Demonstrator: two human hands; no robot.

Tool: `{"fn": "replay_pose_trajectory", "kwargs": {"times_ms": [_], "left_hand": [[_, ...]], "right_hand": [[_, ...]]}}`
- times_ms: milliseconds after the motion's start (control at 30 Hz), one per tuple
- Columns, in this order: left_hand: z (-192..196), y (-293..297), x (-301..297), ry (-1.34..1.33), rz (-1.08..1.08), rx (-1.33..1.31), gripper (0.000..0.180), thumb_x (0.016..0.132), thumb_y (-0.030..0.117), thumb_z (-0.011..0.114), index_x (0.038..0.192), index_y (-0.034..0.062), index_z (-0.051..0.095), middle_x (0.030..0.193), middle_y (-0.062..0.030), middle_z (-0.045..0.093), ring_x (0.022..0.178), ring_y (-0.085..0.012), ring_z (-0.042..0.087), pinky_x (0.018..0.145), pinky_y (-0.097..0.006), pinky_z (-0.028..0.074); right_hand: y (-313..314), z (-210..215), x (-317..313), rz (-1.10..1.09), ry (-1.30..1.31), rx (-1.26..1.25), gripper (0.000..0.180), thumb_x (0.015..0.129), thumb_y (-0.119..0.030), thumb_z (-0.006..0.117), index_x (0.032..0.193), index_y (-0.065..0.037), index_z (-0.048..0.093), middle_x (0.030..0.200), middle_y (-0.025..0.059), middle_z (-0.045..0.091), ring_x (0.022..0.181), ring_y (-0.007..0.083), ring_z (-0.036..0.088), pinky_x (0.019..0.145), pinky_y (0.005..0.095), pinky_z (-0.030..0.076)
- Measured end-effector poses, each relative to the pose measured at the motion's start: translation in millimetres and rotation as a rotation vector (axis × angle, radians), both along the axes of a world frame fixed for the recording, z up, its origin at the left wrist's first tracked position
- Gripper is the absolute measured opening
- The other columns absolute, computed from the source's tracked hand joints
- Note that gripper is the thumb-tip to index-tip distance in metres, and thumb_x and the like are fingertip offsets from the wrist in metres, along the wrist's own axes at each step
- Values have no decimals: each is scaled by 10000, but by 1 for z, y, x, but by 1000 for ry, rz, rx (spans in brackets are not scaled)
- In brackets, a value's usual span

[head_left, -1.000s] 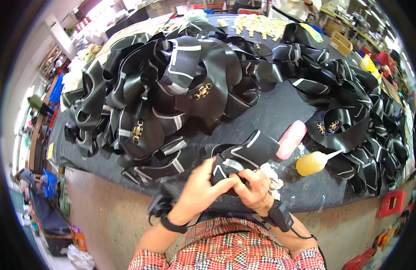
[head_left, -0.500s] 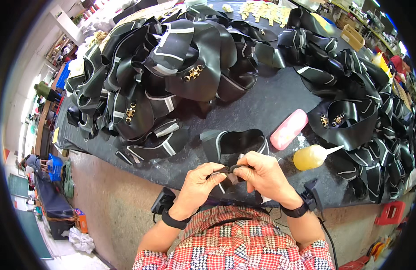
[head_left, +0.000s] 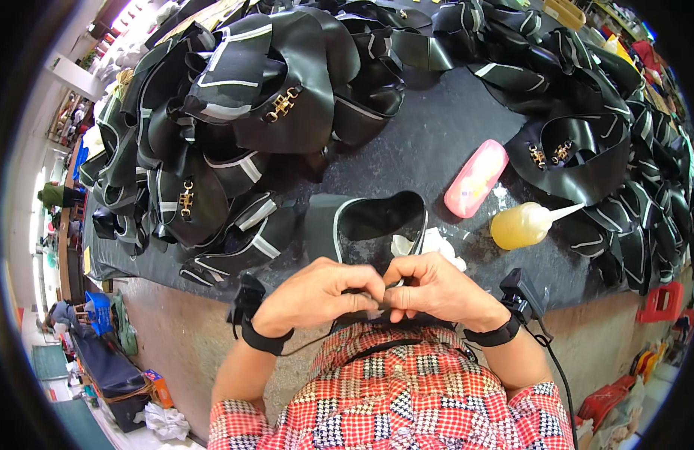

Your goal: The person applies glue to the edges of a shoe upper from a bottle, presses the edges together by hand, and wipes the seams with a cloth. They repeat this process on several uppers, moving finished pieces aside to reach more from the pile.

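Note:
My left hand and my right hand meet at the table's front edge, close to my body. Both are closed in pinches on the near edge of a black shoe upper, a loop with a pale strip along its edges. Its far part stands curved on the table beyond my fingers, which hide most of the pinched edge. White crumpled scraps lie just past my right hand. Farther right are a plastic bottle of yellow liquid with a long nozzle and a pink oblong object.
Heaped black uppers, some bearing gold metal buckles, cover the left of the black-topped table. More uppers lie along the right side. A red stool stands beyond the right edge. Dark devices are strapped at my wrists.
My hands have drawn nearer my body and closer together, still pinching the upper's edge. More of the upper and the white scraps now show. The view has shifted.

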State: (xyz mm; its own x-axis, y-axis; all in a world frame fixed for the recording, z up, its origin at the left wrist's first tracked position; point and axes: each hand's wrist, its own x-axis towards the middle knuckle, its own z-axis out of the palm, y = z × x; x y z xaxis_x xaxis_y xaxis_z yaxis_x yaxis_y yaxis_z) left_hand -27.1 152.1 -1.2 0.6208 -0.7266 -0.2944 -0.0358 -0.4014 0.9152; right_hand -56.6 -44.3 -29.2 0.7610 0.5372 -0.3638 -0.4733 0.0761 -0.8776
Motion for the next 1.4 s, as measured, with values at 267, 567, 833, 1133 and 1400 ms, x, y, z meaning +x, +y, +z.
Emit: {"fn": "replay_pose_trajectory", "kwargs": {"times_ms": [267,567,833,1133,1400], "left_hand": [[2,2,-7,350,136,-213,237,852,101,535,1056,-11,490,850,-19,605,768,-45,521,680,-194,412],[26,-9,-57,375,840,-1212,387,868,41,432,1244,103,366,1234,-96,452,1144,-253,435,959,-458,358],[24,-21,-78,254,780,-1060,449,834,-42,477,1256,13,334,1214,-82,459,1131,-168,437,972,-303,326],[19,-9,-64,731,712,-1013,186,890,192,478,979,54,566,910,-41,611,806,-141,587,683,-303,497],[2,-20,-79,677,1063,-1109,137,861,112,514,966,79,595,924,-32,621,804,-137,601,700,-306,516]], "right_hand": [[-2,36,31,10,-987,-355,62,700,5,589,759,-2,570,674,85,511,628,198,576,566,270,448],[1,43,-20,-830,-577,-68,358,793,-177,598,1057,29,471,1024,101,541,974,186,521,851,305,407],[32,70,-3,-441,-452,69,490,688,21,664,1121,14,434,1002,61,529,934,117,508,807,245,418],[3,52,38,-1,-306,342,354,704,12,671,1032,20,538,958,37,562,889,88,523,780,225,443],[15,61,-6,-310,-1019,-283,346,595,-88,711,902,-26,563,841,88,569,753,204,562,659,294,453]]}}
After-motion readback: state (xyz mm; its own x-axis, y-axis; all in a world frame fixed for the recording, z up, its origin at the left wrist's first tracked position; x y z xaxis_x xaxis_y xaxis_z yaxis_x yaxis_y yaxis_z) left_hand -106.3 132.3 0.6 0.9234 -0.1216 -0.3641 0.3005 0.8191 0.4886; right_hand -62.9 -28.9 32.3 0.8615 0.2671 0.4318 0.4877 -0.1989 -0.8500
